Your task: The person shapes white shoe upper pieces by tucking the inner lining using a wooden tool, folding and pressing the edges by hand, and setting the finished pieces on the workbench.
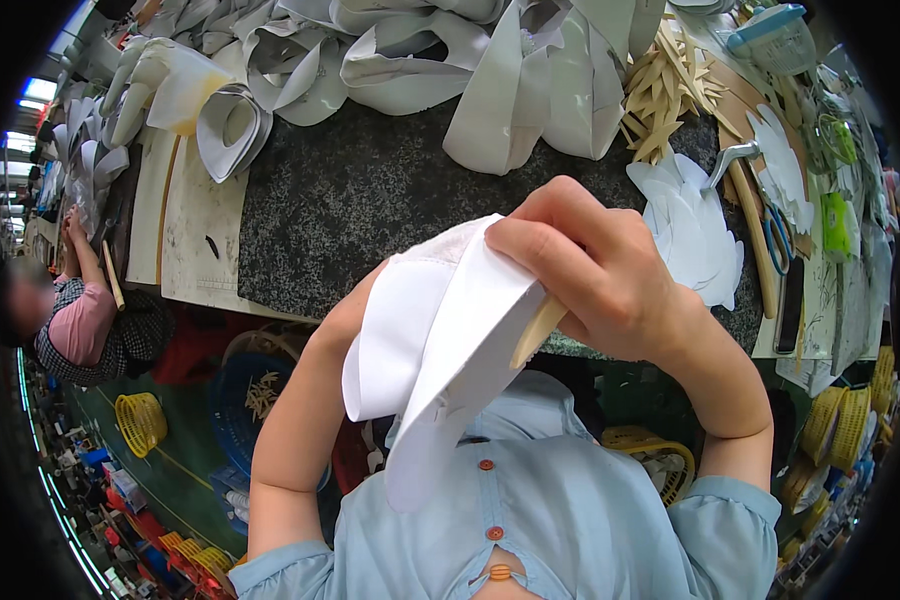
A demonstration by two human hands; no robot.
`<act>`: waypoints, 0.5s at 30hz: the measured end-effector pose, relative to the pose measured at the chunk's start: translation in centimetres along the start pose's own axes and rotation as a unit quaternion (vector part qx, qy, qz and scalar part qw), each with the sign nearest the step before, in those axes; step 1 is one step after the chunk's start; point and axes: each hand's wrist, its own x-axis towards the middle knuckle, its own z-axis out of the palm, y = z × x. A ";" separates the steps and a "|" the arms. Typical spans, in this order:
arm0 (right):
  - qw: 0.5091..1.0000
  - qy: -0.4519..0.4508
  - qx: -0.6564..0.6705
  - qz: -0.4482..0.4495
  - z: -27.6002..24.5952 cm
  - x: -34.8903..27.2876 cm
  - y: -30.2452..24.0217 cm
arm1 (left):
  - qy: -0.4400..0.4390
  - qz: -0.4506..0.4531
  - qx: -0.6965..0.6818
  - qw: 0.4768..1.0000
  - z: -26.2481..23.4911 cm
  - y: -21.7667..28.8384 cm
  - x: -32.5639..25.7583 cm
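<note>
White fabric piece (440,340) folded and raised close above the dark speckled bench (370,190), right hand (590,275) grip closed over its top edge and a wooden stick (538,330), left hand (355,310) mostly hidden behind it, grip unclear

A single fisheye view looks steeply down from the person's head, close over the chest and raised forearms. It faces forward across the dark speckled surface (370,190), whose edges bend toward the rim, with the floor (180,470) far below at left.
</note>
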 end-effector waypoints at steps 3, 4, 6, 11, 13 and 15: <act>1.000 -0.024 -0.003 0.011 -0.1 0.3 0.1 | -0.003 -0.036 -0.103 0.994 -0.1 -0.7 0.8; 1.000 -0.022 -0.001 0.020 0.1 0.3 0.3 | -0.021 -0.015 -0.027 0.999 0.3 -0.4 1.3; 0.999 -0.014 0.019 0.036 0.3 0.5 0.5 | -0.037 0.008 0.049 0.998 0.0 0.2 2.5; 0.990 0.029 0.075 0.119 0.8 0.2 2.2 | -0.037 0.057 0.078 0.995 1.0 1.9 1.8; 0.975 0.062 0.105 0.188 1.2 0.2 2.4 | -0.056 0.052 -0.011 0.997 -2.1 -0.6 2.7; 0.969 0.079 0.111 0.204 2.3 0.1 1.9 | -0.099 0.039 -0.191 0.976 -5.4 -2.9 3.5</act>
